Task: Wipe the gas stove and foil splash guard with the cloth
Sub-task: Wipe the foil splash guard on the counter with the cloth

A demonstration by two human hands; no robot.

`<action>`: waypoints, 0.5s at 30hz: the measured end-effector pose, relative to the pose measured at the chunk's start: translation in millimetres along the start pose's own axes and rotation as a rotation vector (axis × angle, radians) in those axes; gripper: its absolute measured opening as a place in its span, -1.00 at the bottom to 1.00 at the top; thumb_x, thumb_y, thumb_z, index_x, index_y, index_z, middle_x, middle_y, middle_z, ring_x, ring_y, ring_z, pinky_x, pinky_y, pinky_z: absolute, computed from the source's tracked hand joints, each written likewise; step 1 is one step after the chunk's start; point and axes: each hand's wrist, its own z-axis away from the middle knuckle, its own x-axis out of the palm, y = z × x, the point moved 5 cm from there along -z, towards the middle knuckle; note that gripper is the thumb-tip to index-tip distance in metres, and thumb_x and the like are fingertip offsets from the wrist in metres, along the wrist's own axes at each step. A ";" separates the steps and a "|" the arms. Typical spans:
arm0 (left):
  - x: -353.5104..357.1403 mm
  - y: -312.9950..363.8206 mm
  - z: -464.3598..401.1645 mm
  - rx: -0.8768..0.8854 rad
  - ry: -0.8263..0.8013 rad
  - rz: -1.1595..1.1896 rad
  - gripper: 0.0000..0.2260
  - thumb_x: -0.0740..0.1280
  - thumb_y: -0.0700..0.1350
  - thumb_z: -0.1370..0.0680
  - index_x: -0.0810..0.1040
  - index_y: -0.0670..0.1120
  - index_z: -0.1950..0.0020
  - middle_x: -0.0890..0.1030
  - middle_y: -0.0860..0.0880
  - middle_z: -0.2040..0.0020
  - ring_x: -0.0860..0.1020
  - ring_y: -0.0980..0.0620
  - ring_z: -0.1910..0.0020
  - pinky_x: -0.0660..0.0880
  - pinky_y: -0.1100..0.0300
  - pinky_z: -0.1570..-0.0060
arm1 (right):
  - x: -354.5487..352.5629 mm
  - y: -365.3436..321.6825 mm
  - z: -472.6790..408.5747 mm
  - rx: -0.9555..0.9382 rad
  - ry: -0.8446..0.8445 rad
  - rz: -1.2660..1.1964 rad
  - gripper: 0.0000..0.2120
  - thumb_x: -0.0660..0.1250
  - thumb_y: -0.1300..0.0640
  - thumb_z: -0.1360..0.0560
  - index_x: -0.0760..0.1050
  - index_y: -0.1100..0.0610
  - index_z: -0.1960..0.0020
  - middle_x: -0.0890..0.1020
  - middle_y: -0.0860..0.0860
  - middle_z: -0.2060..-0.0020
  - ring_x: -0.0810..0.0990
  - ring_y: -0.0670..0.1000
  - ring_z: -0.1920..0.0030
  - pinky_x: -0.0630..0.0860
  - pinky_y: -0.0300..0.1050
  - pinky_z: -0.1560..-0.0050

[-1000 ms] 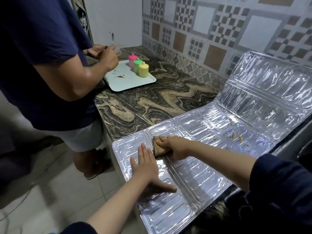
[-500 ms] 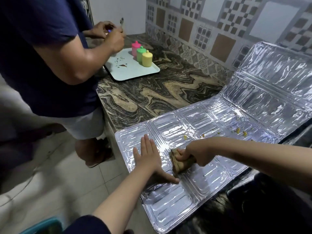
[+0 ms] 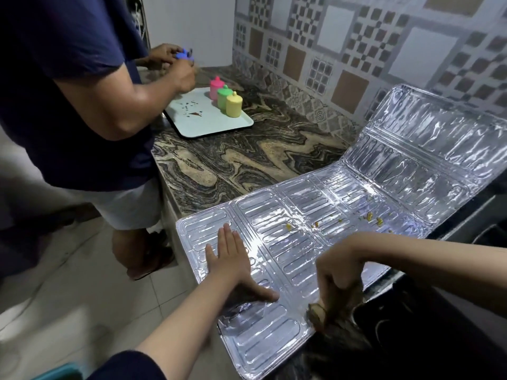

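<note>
The silver foil splash guard (image 3: 299,207) lies flat on the counter, its far panel folded up against the tiled wall. My left hand (image 3: 231,260) presses flat on its near-left panel, fingers straight and thumb spread. My right hand (image 3: 338,272) grips a brown cloth (image 3: 319,314) at the guard's near right edge, fingers curled round it. Yellow crumbs (image 3: 370,216) dot the middle and right of the foil. The dark gas stove (image 3: 428,322) shows partly at the lower right, under my right arm.
Another person in a dark blue shirt (image 3: 63,86) stands at the left, both hands busy over a pale tray (image 3: 219,123). Pink, green and yellow small containers (image 3: 226,97) stand on it. Marbled counter (image 3: 247,160) lies between tray and foil.
My right hand has dragged the cloth from the guard's left-middle toward me to the near right edge. My left hand stays flat on the foil. The other person raised their hands.
</note>
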 end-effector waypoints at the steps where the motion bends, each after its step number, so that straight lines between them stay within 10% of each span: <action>1: 0.5 -2.6 1.5 -0.007 -0.004 0.002 0.51 0.34 0.59 0.00 -0.52 -0.30 -0.40 -0.63 -0.27 -0.33 -0.59 -0.26 -0.34 -0.37 -0.34 -0.36 | -13.8 4.1 4.5 0.008 0.055 -0.027 -0.54 0.09 0.43 -0.42 0.58 0.19 -0.20 0.57 -0.01 0.18 0.52 -0.09 0.28 0.42 -0.33 0.36; 8: -10.7 -24.5 17.2 -0.138 -0.092 -0.060 0.50 0.46 0.49 -0.06 -0.52 -0.32 -0.39 -0.60 -0.28 -0.34 -0.51 -0.29 -0.39 -0.34 -0.21 -0.41 | -131.2 29.9 5.9 -0.056 0.697 -0.253 -0.70 0.28 0.36 -0.41 0.60 0.09 -0.04 0.64 0.02 0.18 0.59 0.05 0.11 0.51 -0.12 0.15; 11: -14.6 -26.0 18.4 -0.143 -0.098 -0.060 0.49 0.44 0.50 -0.08 -0.53 -0.32 -0.38 -0.62 -0.28 -0.33 -0.53 -0.29 -0.38 -0.34 -0.23 -0.40 | -156.6 20.5 -25.7 -0.062 0.997 -0.138 -0.58 0.31 0.26 -0.46 0.51 0.03 -0.30 0.65 0.09 -0.10 0.60 0.14 -0.10 0.48 -0.10 -0.03; 15: -19.2 -16.0 8.8 -0.046 0.029 -0.057 0.48 0.35 0.57 -0.05 -0.51 -0.29 -0.42 -0.60 -0.26 -0.37 -0.54 -0.26 -0.39 -0.36 -0.26 -0.38 | -145.0 6.0 -94.7 -0.014 0.879 0.064 -0.22 0.36 0.24 -0.40 0.11 0.03 -0.53 0.20 0.12 -0.51 0.32 0.21 -0.41 0.29 -0.03 -0.38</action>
